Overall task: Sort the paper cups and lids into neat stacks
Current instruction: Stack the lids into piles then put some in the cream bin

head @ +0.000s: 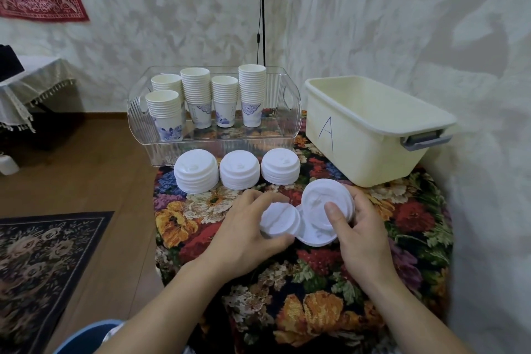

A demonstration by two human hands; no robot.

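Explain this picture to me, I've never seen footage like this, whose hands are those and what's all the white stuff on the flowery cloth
There is no machine here. A person wears a camera on their head, so you look forward and down along their own arms. The left hand holds a small white lid; the right hand holds a larger lid, tilted, above another lid whose support I cannot make out. On the flowery tablecloth sit three lid stacks in a row. Behind them a clear tray holds five stacks of paper cups. To the right stands a cream bin marked with the letter A. The person is sorting cups and lids into neat stacks.
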